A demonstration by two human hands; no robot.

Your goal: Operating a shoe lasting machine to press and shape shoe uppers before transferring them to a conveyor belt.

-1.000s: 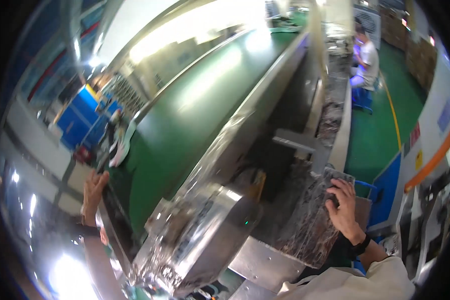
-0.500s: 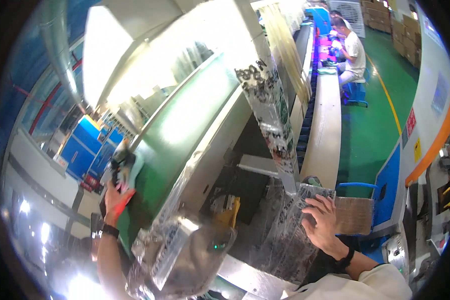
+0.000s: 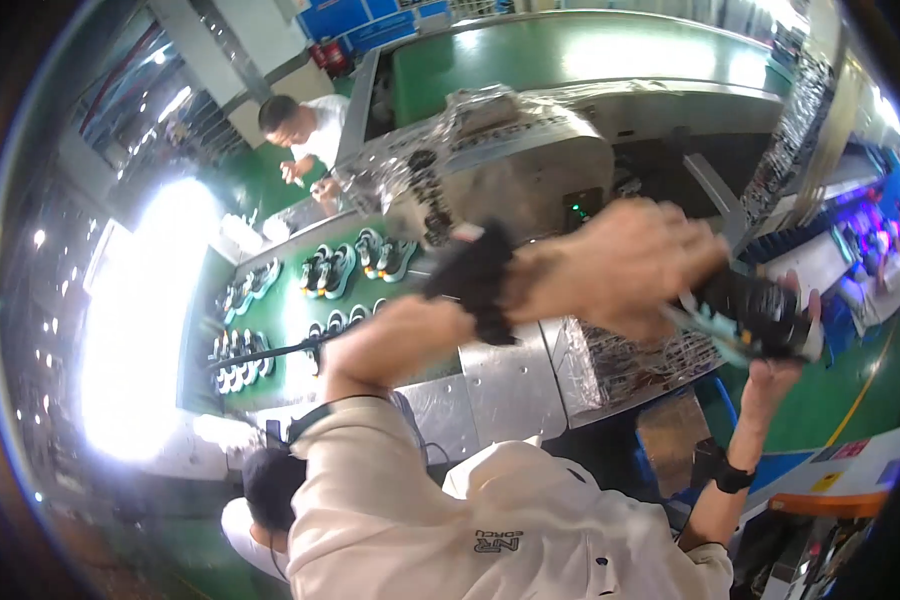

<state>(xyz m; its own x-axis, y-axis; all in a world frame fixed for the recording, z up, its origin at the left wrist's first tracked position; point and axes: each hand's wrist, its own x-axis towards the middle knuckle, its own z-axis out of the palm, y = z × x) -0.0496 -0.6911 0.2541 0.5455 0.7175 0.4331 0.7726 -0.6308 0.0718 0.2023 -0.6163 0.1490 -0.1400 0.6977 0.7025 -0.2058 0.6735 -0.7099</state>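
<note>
A black shoe with a pale teal sole [image 3: 755, 308] is held up at the right. My right hand [image 3: 778, 370] grips it from below at one end, with fingers showing behind the shoe. My left hand [image 3: 635, 262] reaches across from the left, blurred by motion. Its fingers curl over the shoe's other end and hide part of it. Dark bands [image 3: 478, 282] wrap my left wrist, and a dark watch-like band [image 3: 732, 477] sits on my right one.
Several similar shoes [image 3: 330, 270] stand in pairs on a green belt at the left. A plastic-wrapped machine [image 3: 530, 165] is ahead, before another green conveyor [image 3: 570, 50]. One person [image 3: 310, 130] works at far left; another dark-haired person [image 3: 270, 490] is near left. A cardboard box [image 3: 670, 437] stands at lower right.
The view has swung left and down. My left hand has come from the green conveyor across to the right; my right hand has left the wrapped surface and now grips the shoe.
</note>
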